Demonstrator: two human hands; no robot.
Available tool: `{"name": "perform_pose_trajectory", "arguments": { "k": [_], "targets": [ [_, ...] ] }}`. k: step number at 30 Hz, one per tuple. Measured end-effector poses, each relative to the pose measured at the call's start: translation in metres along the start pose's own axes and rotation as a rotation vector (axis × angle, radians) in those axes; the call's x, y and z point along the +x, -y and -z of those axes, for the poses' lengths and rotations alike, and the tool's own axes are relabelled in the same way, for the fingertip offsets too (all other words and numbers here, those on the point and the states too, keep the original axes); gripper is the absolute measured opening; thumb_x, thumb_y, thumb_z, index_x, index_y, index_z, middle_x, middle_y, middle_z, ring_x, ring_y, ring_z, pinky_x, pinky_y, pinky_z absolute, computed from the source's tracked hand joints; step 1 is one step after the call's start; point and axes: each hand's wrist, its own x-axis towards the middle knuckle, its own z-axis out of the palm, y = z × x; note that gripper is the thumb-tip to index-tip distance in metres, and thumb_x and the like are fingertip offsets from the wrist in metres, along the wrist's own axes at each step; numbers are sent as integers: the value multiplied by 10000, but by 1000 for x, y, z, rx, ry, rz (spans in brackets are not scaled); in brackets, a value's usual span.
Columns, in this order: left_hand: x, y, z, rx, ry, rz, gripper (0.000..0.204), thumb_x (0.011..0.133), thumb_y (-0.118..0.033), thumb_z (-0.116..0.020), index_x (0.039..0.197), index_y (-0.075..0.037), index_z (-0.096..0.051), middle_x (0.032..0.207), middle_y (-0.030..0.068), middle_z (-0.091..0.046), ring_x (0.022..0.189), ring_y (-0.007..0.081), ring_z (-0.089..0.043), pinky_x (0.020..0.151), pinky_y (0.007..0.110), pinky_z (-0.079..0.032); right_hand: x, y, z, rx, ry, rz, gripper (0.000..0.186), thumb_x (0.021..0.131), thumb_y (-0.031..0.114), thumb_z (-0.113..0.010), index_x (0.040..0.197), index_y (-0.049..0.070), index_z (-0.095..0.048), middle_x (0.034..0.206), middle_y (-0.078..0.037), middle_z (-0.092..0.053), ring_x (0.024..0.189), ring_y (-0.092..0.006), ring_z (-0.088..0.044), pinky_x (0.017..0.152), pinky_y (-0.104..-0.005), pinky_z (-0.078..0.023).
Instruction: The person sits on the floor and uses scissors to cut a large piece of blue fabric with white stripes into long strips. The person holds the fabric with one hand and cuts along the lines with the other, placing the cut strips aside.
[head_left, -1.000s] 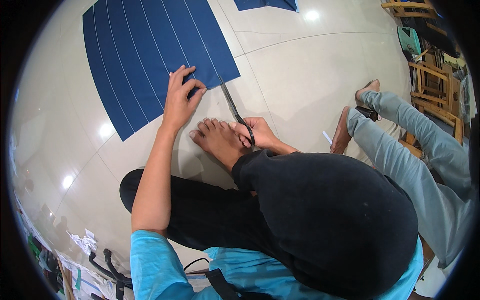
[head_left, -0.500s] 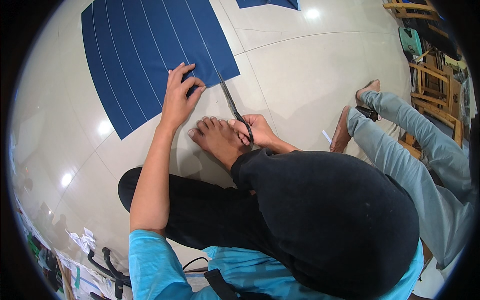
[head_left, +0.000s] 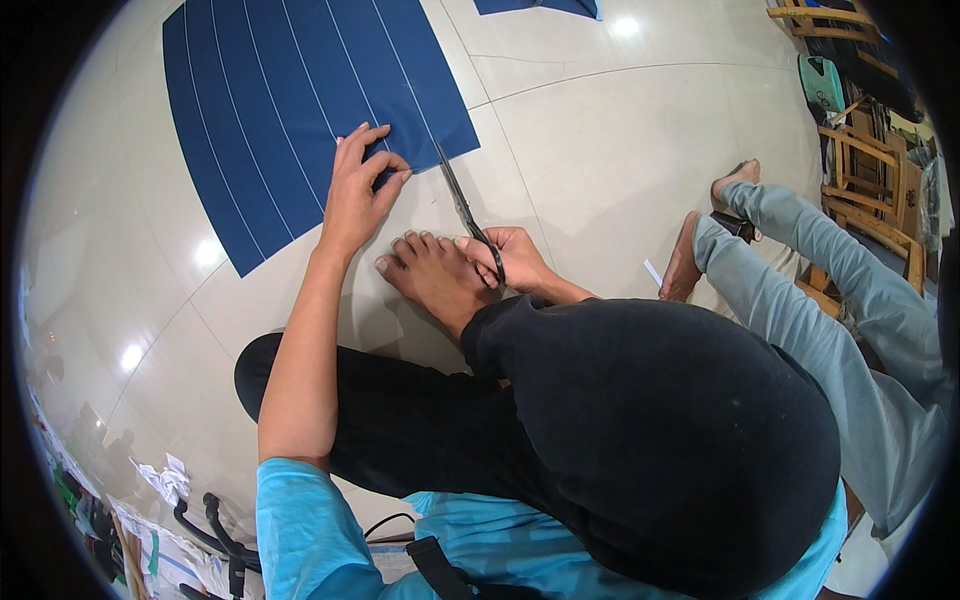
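A dark blue cloth (head_left: 290, 90) marked with several thin white lines lies on the floor in front of me. My left hand (head_left: 358, 190) rests on its near edge, thumb and forefinger pinching the fabric. In my right hand (head_left: 518, 262) is a pair of black-handled scissors (head_left: 462, 205), with fingers through the loops. The blade tips reach the cloth's near edge at the rightmost white line, just right of my left hand. The blades look almost together. My bare foot (head_left: 435, 275) is beside the scissors' handles.
To the right, another person's legs (head_left: 800, 260) in light grey trousers stretch out, feet bare. Wooden frames (head_left: 870, 205) stand behind them. A second blue cloth piece (head_left: 540, 8) lies at the far edge. A white strip (head_left: 653, 272) lies near that person's foot.
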Motion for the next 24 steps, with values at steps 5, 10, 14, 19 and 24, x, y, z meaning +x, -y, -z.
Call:
{"name": "perform_pose_trajectory", "arguments": {
  "k": [5, 10, 14, 19, 24],
  "targets": [
    [0, 0, 1, -5, 3, -4, 111, 954, -147, -834, 1047, -88, -816, 1545, 172, -649, 1569, 434, -482, 1354, 612, -274, 0, 0, -2, 6, -10, 21, 454, 1052, 351, -819, 748, 61, -646, 585, -8, -617, 467, -72, -529, 467, -256, -402],
    [1, -1, 0, -7, 2, 3, 110, 953, -144, -834, 1044, -86, -815, 1545, 172, -649, 1571, 437, -478, 1355, 615, -271, 2, -4, -2, -9, -8, 35, 459, 1053, 339, -819, 739, 57, -638, 584, -13, -616, 467, -73, -521, 460, -264, -382],
    [1, -1, 0, -6, 1, 2, 111, 951, -141, -835, 1045, -87, -815, 1547, 170, -646, 1573, 437, -475, 1355, 618, -270, 3, -4, -2, -10, -20, 41, 451, 1045, 328, -828, 739, 56, -639, 584, -13, -614, 460, -78, -516, 455, -269, -378],
    [1, -1, 0, -9, -1, 7, 112, 949, -138, -837, 1047, -89, -815, 1551, 163, -642, 1575, 434, -472, 1357, 617, -269, 2, -4, -2, -3, -23, 34, 427, 1043, 297, -820, 738, 50, -652, 588, -15, -617, 460, -81, -520, 459, -275, -382],
    [1, -2, 0, -4, -3, -1, 108, 951, -136, -835, 1048, -91, -817, 1552, 159, -643, 1578, 429, -469, 1360, 613, -266, 2, -5, -2, 11, -34, 24, 382, 1010, 252, -826, 738, 46, -656, 589, -20, -619, 458, -82, -532, 456, -268, -390]
  ]
}}
